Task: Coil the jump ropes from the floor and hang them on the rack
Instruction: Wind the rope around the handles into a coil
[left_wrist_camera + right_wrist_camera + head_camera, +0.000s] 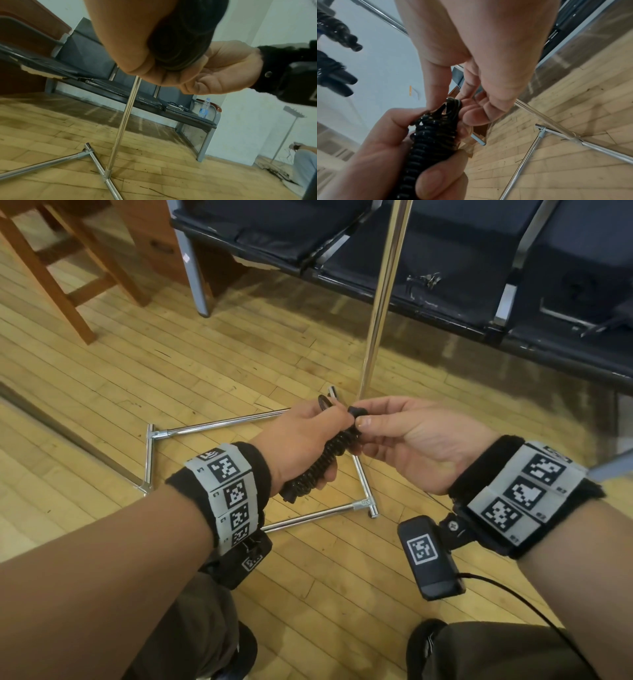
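My left hand (pixel 308 436) grips a black jump rope (pixel 318 463) wound into a tight coiled bundle, held slanting in front of me. At the bundle's top end, my right hand (pixel 373 419) pinches the rope between thumb and fingers. The right wrist view shows the bundle (pixel 433 135) in the left hand (pixel 399 121) with the right fingertips (pixel 471 116) at its upper loop. The chrome rack's pole (pixel 383 296) rises just behind my hands, and its base frame (pixel 212 426) lies on the wooden floor below them. Two more black coiled ropes (pixel 334 31) hang at the upper left.
A bench with dark seats (pixel 445 251) runs along the wall behind the rack, with a water bottle (pixel 204 108) on its far end. A wooden stool (pixel 68 285) stands at the left. Another person's leg (pixel 303 162) shows at the far right.
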A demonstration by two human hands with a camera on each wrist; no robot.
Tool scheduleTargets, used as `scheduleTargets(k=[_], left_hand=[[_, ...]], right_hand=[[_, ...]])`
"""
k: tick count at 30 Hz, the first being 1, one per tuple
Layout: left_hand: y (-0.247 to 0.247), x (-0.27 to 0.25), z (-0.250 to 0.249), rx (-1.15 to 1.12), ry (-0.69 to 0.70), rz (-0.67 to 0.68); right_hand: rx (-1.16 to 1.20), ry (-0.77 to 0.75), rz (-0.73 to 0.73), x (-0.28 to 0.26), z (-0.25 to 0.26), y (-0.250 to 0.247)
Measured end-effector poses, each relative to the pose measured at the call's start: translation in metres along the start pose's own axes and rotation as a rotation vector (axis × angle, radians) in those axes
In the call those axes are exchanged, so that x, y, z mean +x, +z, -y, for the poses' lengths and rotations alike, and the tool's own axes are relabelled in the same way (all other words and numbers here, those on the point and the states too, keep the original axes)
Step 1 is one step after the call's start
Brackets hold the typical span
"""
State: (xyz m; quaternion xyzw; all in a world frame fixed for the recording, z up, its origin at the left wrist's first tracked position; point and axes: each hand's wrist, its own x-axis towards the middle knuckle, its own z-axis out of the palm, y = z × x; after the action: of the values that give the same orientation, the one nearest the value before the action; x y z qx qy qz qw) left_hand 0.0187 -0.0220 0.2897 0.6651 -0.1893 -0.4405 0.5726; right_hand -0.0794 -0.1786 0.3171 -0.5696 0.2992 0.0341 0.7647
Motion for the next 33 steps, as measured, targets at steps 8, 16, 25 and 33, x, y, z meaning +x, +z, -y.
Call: scheduleTargets(k=[8, 16, 25, 33], left_hand=[[-0.003, 0.001, 0.001, 0.058, 0.093, 0.074], [-0.006, 0.005, -0.002, -0.004, 0.1, 0.019], [-0.003, 0.002, -0.004, -0.354, -0.034, 0.078], [-0.01, 0.002, -0.013, -0.546, -0.057, 0.083]], right_hand=[[0.107, 0.075, 0.029, 0.003, -0.002, -0.002], [0.134, -0.08, -0.056, 0.008, -0.005, 0.007], [0.167, -0.157, 0.032, 0.006, -0.004, 0.015], [0.242, -0.173, 0.118, 0.009, -0.007, 0.008]])
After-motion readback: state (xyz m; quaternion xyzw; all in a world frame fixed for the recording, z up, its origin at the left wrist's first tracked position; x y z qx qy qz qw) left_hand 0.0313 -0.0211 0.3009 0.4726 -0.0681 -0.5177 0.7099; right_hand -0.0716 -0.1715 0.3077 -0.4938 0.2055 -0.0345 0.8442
